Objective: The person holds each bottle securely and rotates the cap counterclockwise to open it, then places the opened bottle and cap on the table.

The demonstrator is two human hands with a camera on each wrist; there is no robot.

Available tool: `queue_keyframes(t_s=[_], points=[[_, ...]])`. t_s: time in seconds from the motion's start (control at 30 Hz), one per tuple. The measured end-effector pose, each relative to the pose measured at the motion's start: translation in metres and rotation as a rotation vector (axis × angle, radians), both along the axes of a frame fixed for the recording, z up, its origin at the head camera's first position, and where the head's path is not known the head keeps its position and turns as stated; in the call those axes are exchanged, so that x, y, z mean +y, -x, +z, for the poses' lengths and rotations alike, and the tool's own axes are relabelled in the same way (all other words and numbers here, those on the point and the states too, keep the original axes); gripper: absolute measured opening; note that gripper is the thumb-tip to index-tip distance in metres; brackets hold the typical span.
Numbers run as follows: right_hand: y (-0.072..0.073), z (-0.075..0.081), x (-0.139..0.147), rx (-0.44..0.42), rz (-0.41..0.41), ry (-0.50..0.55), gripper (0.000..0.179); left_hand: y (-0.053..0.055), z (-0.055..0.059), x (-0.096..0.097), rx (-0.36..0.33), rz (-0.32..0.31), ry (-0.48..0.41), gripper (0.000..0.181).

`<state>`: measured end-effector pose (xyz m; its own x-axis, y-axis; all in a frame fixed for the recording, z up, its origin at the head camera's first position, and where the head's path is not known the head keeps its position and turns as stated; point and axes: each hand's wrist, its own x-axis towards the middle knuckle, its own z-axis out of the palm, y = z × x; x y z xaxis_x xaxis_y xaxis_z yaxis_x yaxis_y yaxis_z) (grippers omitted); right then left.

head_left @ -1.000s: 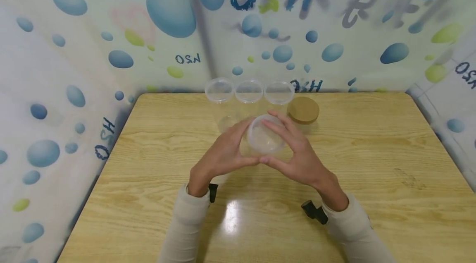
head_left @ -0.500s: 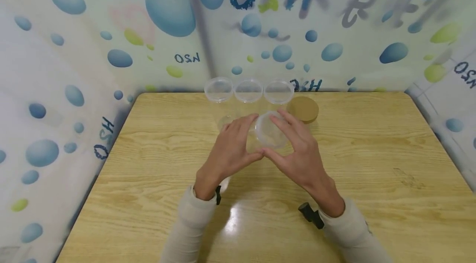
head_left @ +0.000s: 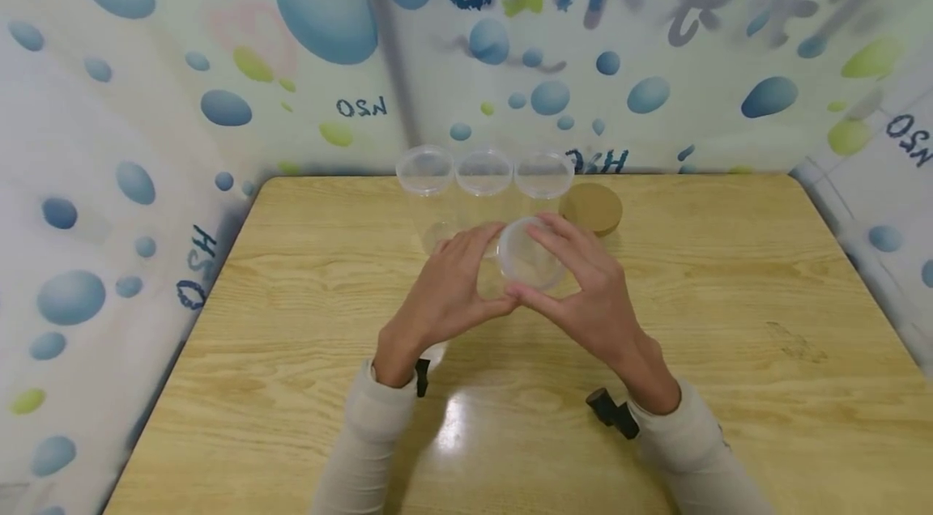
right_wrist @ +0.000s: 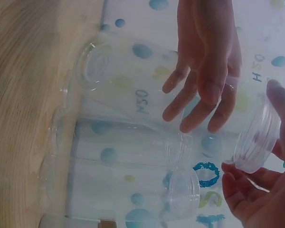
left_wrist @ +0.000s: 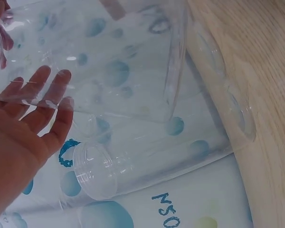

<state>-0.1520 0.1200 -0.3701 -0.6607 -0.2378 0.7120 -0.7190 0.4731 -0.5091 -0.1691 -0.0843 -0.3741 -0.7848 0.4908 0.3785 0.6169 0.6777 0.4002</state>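
"1 clear jar (left_wrist: 133,61) is the thing in play, isn't it? Where does it sit?"

"Between the 2 hands, a little tilted in the wrist views."

"And its lid (head_left: 526,256)?"

"At the jar's mouth. The right hand (head_left: 594,288) grips it, fingers at the far side of the rim, thumb at the near side. The left hand (head_left: 448,288) cups the jar's wall lower down, and the 2 thumbs meet or nearly meet."

"Which step is that?"

"I'd judge it to be working the lid, with the left hand steadying the body. Whether it is going on or coming off, I cannot tell."

"What does the next move call for?"

"Probably an even grip round the rim, the lid kept square to the mouth, and enough hold below to stop the jar turning without squeezing it."

"What lies further out?"

"The counter (head_left: 291,337), though I cannot tell whether the jar's base touches it. Near its far edge stand 3 other jars (head_left: 484,175) in a row, with a brown disc (head_left: 592,207) just right of them. Behind is a wall (head_left: 656,37) printed with blue and green drops."
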Motion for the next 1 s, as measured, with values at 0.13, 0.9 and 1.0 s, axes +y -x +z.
queue_keyframes(t_s=[0.13,0.9,1.0], points=[[0.002,0.001,0.003,0.029,0.042,0.005,0.067,0.0,0.003,-0.002,-0.028,-0.021,-0.016,0.084],[0.003,0.005,0.014,0.008,0.277,-0.048,0.056,0.003,0.0,-0.012,-0.22,-0.156,-0.147,0.086],[0.002,0.006,0.016,-0.038,0.291,-0.067,0.056,0.003,-0.001,-0.011,-0.22,-0.141,-0.145,0.086]])
